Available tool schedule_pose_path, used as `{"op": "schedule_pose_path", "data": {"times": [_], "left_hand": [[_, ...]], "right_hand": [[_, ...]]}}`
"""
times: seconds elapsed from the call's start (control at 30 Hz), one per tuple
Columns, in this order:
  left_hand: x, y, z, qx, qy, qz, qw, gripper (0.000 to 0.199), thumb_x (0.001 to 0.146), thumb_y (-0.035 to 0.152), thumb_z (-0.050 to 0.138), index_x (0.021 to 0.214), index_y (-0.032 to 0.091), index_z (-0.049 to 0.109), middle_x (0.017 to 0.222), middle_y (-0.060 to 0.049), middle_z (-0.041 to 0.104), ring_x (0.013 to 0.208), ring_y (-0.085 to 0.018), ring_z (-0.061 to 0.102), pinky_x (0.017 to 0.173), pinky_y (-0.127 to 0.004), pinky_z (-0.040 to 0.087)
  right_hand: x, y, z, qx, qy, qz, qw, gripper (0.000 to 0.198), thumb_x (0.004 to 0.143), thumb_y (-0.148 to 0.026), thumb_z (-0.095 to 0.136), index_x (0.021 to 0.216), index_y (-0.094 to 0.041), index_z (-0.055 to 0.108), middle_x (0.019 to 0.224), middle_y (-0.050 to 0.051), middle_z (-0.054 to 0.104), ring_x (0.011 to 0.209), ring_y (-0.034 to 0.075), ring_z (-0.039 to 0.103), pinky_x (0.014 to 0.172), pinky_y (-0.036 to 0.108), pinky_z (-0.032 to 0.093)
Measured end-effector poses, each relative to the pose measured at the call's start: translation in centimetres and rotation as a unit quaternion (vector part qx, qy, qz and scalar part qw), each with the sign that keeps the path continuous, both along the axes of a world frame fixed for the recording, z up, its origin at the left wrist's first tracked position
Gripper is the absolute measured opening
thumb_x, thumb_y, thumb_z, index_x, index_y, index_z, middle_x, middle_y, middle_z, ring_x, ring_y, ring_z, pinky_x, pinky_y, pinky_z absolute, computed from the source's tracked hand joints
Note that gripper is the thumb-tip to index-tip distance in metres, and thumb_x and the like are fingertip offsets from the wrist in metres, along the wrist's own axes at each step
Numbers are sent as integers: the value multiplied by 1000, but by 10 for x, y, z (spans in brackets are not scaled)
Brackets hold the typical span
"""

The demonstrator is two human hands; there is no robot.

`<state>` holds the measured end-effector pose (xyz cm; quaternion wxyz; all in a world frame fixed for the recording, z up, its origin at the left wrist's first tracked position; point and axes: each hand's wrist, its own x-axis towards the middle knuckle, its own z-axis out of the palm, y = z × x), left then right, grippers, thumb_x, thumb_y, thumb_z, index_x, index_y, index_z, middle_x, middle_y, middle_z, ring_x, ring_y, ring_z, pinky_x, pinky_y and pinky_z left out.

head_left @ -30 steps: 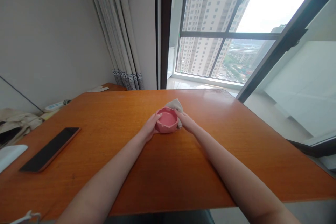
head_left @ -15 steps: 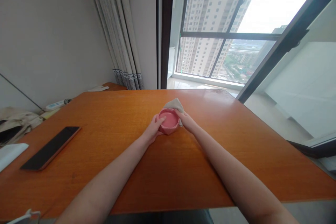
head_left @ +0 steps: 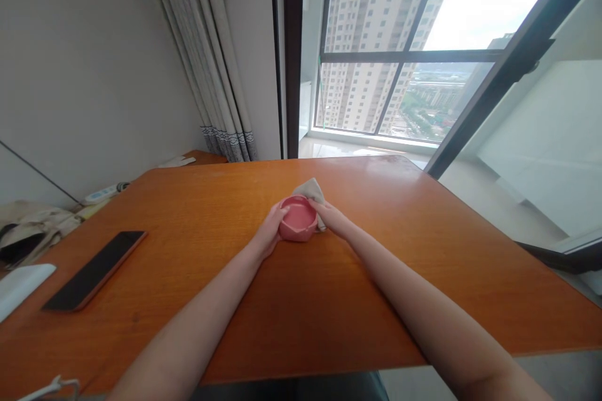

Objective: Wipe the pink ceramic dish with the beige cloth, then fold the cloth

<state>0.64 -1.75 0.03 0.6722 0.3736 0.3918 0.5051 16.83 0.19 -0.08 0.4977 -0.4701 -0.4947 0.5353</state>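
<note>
A pink faceted bowl (head_left: 299, 218), shallow and angular-sided, is held just above or on the wooden table; I cannot tell which. My left hand (head_left: 271, 225) grips its left side, with the thumb over the rim. At the bowl's far right side, my right hand (head_left: 329, 213) is closed on a pale cloth (head_left: 310, 190) and presses it against the bowl. Part of the cloth sticks up behind the rim, and another bit hangs below the right fingers. The bowl's inside looks smooth and bare.
On the left of the brown wooden table (head_left: 226, 200) lies a dark phone-like slab (head_left: 96, 270), with a white object (head_left: 23, 288) beside it. A power strip (head_left: 101, 193) and a beige cloth bag (head_left: 35, 225) lie past the left edge. A white cable (head_left: 51, 386) shows bottom left.
The bowl has tipped a little, showing more of its near side. My left thumb has shifted along the rim, and the cloth has moved slightly with my right hand. The view has shifted slightly.
</note>
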Motion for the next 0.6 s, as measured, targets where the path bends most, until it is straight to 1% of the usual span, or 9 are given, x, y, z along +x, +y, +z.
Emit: {"op": "schedule_pose_path", "data": {"times": [0.03, 0.1, 0.17, 0.23, 0.3, 0.37, 0.43, 0.5, 0.6], "left_hand": [[2, 0, -1, 3, 7, 31, 1000, 38, 76, 34, 63, 111, 22, 54, 117, -7, 59, 102, -21, 58, 78, -32, 54], [7, -1, -4, 17, -12, 97, 995, 34, 78, 34, 59, 110, 23, 52, 118, -5, 58, 103, -19, 58, 80, -30, 53], [10, -3, -5, 42, -49, 115, 991, 37, 79, 36, 59, 113, 25, 48, 122, -4, 56, 104, -17, 57, 83, -31, 52], [8, -3, -4, 47, -67, 72, 994, 44, 78, 42, 62, 115, 27, 44, 123, -4, 54, 103, -16, 58, 84, -33, 52], [3, -3, 0, 18, -50, -2, 999, 51, 75, 51, 62, 116, 26, 44, 120, -7, 56, 98, -18, 61, 83, -36, 52], [-3, -3, 4, -15, -18, -70, 997, 55, 74, 56, 60, 117, 25, 45, 117, -9, 58, 94, -20, 62, 79, -39, 53], [-5, -3, 8, -31, 11, -100, 994, 53, 75, 52, 61, 119, 24, 48, 116, -10, 58, 94, -21, 62, 76, -39, 54], [-2, -4, 8, -31, 20, -70, 997, 47, 76, 43, 62, 118, 24, 50, 116, -10, 58, 94, -21, 61, 73, -38, 55], [7, -7, 4, 2, -14, 44, 999, 42, 77, 36, 60, 116, 26, 47, 114, -5, 58, 94, -17, 60, 75, -34, 55]], "right_hand": [[-5, -2, -3, 2, 14, -6, 1000, 42, 76, -51, 59, 104, -22, 66, 104, 4, 69, 104, 24, 61, 93, 37, 47], [-22, -8, -10, 36, 37, -46, 998, 48, 79, -53, 53, 115, -23, 60, 120, 4, 62, 116, 22, 54, 102, 37, 40], [-35, -13, -16, 81, 44, -92, 992, 54, 80, -52, 52, 126, -23, 51, 131, 4, 54, 123, 20, 47, 107, 38, 33], [-35, -14, -14, 116, 44, -120, 985, 56, 80, -46, 53, 129, -21, 47, 134, 5, 51, 125, 21, 45, 108, 38, 31], [-21, -10, -7, 128, 35, -116, 984, 50, 79, -41, 54, 124, -20, 52, 128, 5, 56, 120, 22, 49, 106, 39, 34], [-2, -4, 3, 105, 6, -72, 992, 41, 75, -37, 58, 112, -20, 62, 115, 4, 65, 111, 24, 56, 101, 41, 39], [9, 0, 9, 71, -18, -16, 997, 36, 72, -38, 62, 103, -20, 66, 105, 3, 69, 105, 25, 59, 96, 42, 43], [5, -2, 9, 56, -13, -6, 998, 38, 73, -44, 61, 104, -21, 67, 105, 4, 69, 105, 26, 59, 96, 43, 43], [-19, -10, 0, 70, 20, -67, 995, 48, 79, -53, 52, 116, -22, 61, 117, 5, 63, 115, 25, 54, 102, 42, 39]]}}
